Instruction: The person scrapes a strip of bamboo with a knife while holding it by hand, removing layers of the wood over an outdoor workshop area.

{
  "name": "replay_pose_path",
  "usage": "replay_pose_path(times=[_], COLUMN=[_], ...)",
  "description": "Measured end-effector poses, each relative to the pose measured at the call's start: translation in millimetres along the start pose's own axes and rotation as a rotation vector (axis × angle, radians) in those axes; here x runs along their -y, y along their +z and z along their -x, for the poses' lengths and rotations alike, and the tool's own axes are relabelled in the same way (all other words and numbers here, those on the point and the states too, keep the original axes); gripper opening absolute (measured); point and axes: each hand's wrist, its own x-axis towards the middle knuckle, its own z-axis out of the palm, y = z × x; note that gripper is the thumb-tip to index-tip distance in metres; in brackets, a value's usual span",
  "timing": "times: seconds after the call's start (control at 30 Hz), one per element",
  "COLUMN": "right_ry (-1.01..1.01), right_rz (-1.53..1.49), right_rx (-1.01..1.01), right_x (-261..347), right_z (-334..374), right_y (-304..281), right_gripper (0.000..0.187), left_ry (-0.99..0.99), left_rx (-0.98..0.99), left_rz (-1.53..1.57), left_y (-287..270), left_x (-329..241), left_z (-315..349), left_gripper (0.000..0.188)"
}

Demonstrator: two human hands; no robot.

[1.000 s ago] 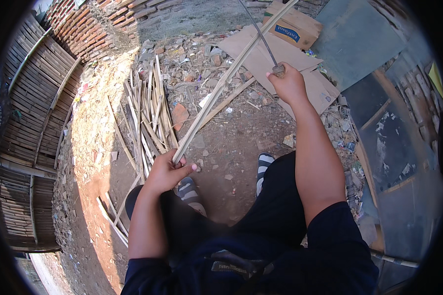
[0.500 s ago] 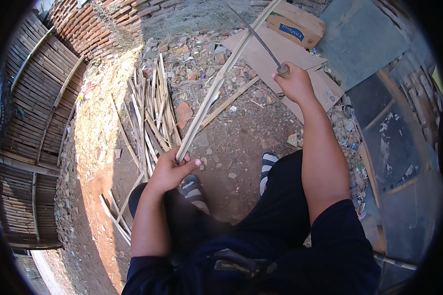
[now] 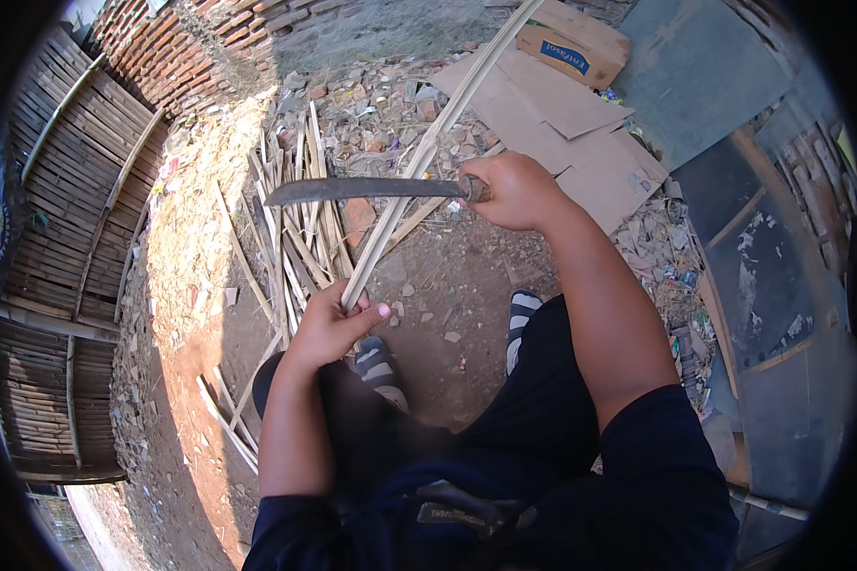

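Note:
My left hand (image 3: 332,325) is closed round the near end of a long pale bamboo strip (image 3: 460,98), which slants up and away to the right. In my right hand (image 3: 516,190) is the wooden handle of a machete (image 3: 371,187). Its dark, slightly curved blade lies level, pointing left, and crosses over the strip about midway. Whether the blade touches the strip I cannot tell. Behind the blade's tip lies a heap of split bamboo strips (image 3: 300,228) on the ground.
Flattened cardboard (image 3: 552,100) and a cardboard box (image 3: 573,48) lie at the far right, beside grey boards (image 3: 700,76). Woven bamboo panels (image 3: 76,181) stand at left, with a brick wall (image 3: 181,48) behind. Rubble covers the ground; a few loose strips (image 3: 227,423) lie near my left leg.
The machete has swung down and toward me, its blade turning from pointing up and away to pointing left across the strip. My left hand and the strip have hardly moved.

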Motion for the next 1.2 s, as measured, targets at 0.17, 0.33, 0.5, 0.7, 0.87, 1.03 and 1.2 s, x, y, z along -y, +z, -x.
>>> replay_pose_path(times=[0.17,0.33,0.5,0.7,0.87,1.03,1.2], right_ry=[0.527,0.368,-0.076,0.175,0.493,0.176,-0.103], right_rz=[-0.052,-0.056,0.052,-0.187,-0.265,-0.046,0.051], right_rx=[-0.449,-0.339,0.113,0.080,-0.324,-0.148,0.237], right_x=[-54,-34,17,-37,-72,-25,17], right_z=[-12,0,11,-3,-3,5,6], right_y=[-5,-10,-2,-9,-14,-3,-5], right_gripper=[0.038,0.040,0.038,0.040,0.047,0.039,0.044], left_ry=[-0.034,-0.033,-0.034,-0.027,-0.028,-0.045,-0.039], left_rx=[-0.030,-0.008,0.029,0.055,0.026,0.010,0.008], left_rz=[-0.068,-0.016,-0.016,-0.088,-0.076,-0.092,-0.071], left_y=[-3,0,7,0,0,4,4], left_x=[9,4,4,3,1,1,1], left_z=[-4,-2,-6,-1,-3,-4,-2], left_gripper=[0.028,0.028,0.027,0.028,0.028,0.028,0.027])
